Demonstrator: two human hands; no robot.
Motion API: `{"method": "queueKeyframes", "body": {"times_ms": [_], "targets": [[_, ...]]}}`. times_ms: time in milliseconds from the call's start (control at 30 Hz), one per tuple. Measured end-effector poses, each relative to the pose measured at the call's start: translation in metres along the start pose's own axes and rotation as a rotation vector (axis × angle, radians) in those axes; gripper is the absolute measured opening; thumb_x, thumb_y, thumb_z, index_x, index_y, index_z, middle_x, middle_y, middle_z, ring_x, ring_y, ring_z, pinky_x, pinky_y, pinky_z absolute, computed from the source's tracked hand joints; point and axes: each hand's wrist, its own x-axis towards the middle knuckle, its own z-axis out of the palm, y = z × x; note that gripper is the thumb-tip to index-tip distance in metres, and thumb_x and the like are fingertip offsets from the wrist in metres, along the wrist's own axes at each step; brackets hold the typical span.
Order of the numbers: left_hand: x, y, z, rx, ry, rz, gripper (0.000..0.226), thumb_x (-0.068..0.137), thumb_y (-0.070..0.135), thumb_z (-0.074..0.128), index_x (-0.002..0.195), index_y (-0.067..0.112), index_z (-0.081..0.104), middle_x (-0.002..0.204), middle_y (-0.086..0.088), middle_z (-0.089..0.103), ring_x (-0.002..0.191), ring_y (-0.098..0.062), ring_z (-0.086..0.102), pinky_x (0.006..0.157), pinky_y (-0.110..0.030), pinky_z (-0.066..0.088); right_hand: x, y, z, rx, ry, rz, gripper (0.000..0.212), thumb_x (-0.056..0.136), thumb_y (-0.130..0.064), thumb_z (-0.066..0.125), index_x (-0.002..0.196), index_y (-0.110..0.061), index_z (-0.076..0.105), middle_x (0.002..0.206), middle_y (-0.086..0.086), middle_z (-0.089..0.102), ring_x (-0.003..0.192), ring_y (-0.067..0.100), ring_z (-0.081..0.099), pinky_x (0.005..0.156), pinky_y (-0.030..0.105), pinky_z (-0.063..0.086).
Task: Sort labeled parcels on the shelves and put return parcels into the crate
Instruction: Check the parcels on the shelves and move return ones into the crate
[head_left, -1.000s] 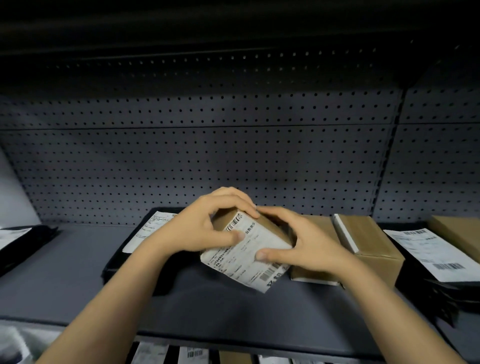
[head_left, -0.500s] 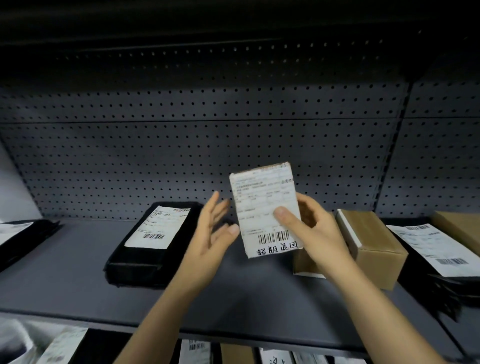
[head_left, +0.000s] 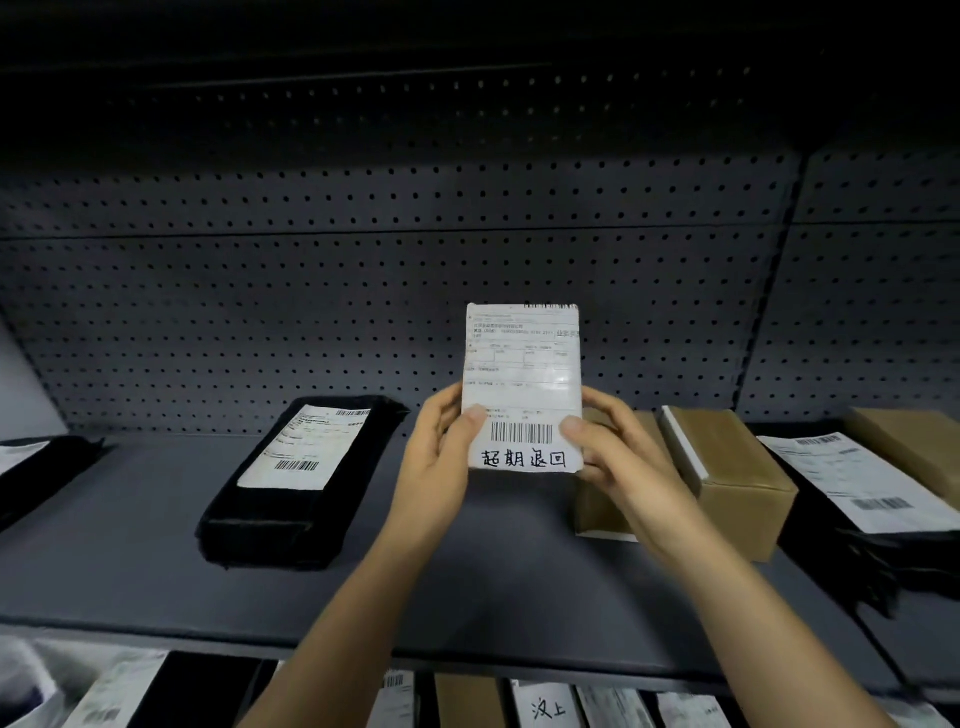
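Both hands, left hand (head_left: 441, 457) and right hand (head_left: 618, 457), pinch the upright parcel (head_left: 522, 374) by its lower edges, so it could tip forward if either thumb slackens.

- One head-worn wide-angle view, looking forward and a little down from in front of the shelf (head_left: 156, 571).
- It faces the perforated back panel (head_left: 311, 312) at the far side squarely.
- Close range: the held parcel (head_left: 522, 364) sits at the centre; forearms (head_left: 363, 613) enter from the near edge.
- Lower-shelf parcels (head_left: 545, 706) show along the near bottom.
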Motion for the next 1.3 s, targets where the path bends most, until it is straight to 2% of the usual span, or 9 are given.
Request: {"method": "queueKeyframes", "body": {"times_ms": [100, 200, 300, 367, 533, 633, 733, 933, 1300], "targets": [[0.003, -0.004, 0.005, -0.013, 0.018, -0.026, 0.024, 0.099, 0.019, 0.049, 0.122, 0.015, 0.057, 0.111, 0.000, 0.070, 0.098, -0.005, 0.067, 0.076, -0.015, 0.049, -0.003, 0.006, -0.004, 0.014, 0.009, 0.023, 0.041, 0.088, -0.017, 0.063, 0.128, -0.022, 0.054, 0.106, 0.000, 0.074, 0.102, 0.017, 0.069, 0.086, 0.030, 0.054], [0.002, -0.008, 0.010, -0.037, -0.029, -0.061, 0.025, 0.099, 0.023, 0.050, 0.123, 0.017, 0.056, 0.113, 0.000, 0.070, 0.102, -0.009, 0.067, 0.081, -0.022, 0.051, -0.006, 0.006, -0.008, 0.034, 0.056, 0.006, 0.051, 0.073, -0.031, 0.070, 0.123, -0.024, 0.057, 0.107, 0.004, 0.074, 0.100, 0.020, 0.070, 0.091, 0.036, 0.053], [0.001, -0.007, 0.013, -0.013, -0.067, -0.043, 0.029, 0.096, 0.028, 0.054, 0.123, 0.017, 0.057, 0.114, 0.005, 0.069, 0.105, -0.006, 0.065, 0.081, -0.018, 0.051, -0.007, 0.005, -0.012, 0.051, 0.104, -0.004, 0.063, 0.064, -0.040, 0.071, 0.122, -0.021, 0.058, 0.104, 0.004, 0.075, 0.098, 0.021, 0.071, 0.094, 0.040, 0.053], [0.003, -0.009, 0.011, 0.082, -0.053, 0.026, 0.033, 0.091, 0.039, 0.059, 0.119, 0.020, 0.060, 0.113, 0.008, 0.068, 0.107, -0.005, 0.063, 0.082, -0.014, 0.048, -0.006, 0.005, -0.018, 0.053, 0.139, -0.018, 0.056, 0.071, -0.035, 0.075, 0.123, -0.021, 0.059, 0.104, 0.006, 0.074, 0.099, 0.021, 0.070, 0.096, 0.042, 0.052], [0.005, -0.006, -0.004, 0.547, 0.033, 0.378, 0.038, 0.083, 0.053, 0.056, 0.112, 0.029, 0.060, 0.113, 0.015, 0.057, 0.109, -0.001, 0.054, 0.093, -0.017, 0.041, -0.005, -0.003, -0.035, 0.086, 0.188, -0.072, 0.045, 0.082, -0.023, 0.074, 0.124, -0.020, 0.058, 0.104, 0.007, 0.074, 0.096, 0.018, 0.071, 0.095, 0.038, 0.052], [0.008, 0.001, -0.009, 0.934, 0.084, 0.717, 0.039, 0.086, 0.041, 0.059, 0.115, 0.014, 0.062, 0.114, 0.002, 0.056, 0.108, -0.016, 0.053, 0.095, -0.030, 0.040, -0.006, -0.012, -0.044, 0.096, 0.194, -0.097, 0.059, 0.068, -0.028, 0.080, 0.122, -0.022, 0.059, 0.104, 0.005, 0.074, 0.095, 0.016, 0.071, 0.092, 0.036, 0.053], [0.011, 0.006, -0.009, 1.097, 0.091, 0.880, 0.036, 0.086, 0.035, 0.063, 0.111, 0.009, 0.065, 0.110, -0.006, 0.059, 0.103, -0.026, 0.056, 0.092, -0.036, 0.040, -0.008, -0.020, -0.055, 0.110, 0.187, -0.126, 0.054, 0.070, -0.026, 0.080, 0.120, -0.024, 0.059, 0.101, 0.002, 0.075, 0.094, 0.013, 0.070, 0.084, 0.028, 0.052], [0.011, 0.012, 0.011, 1.144, 0.078, 0.934, 0.035, 0.087, 0.033, 0.062, 0.112, 0.008, 0.065, 0.109, -0.008, 0.060, 0.102, -0.027, 0.055, 0.092, -0.037, 0.039, -0.016, -0.028, -0.078, 0.082, 0.202, -0.156, 0.051, 0.071, -0.035, 0.077, 0.119, -0.028, 0.060, 0.105, 0.001, 0.074, 0.098, 0.013, 0.069, 0.092, 0.033, 0.050], [0.008, 0.006, 0.074, 1.007, -0.043, 0.935, 0.037, 0.087, 0.032, 0.062, 0.117, 0.008, 0.063, 0.110, -0.006, 0.060, 0.104, -0.023, 0.053, 0.093, -0.034, 0.036, -0.048, -0.043, -0.119, 0.026, 0.317, -0.176, 0.058, 0.073, -0.032, 0.077, 0.127, -0.022, 0.056, 0.114, 0.003, 0.071, 0.103, 0.015, 0.069, 0.086, 0.030, 0.050]]}}
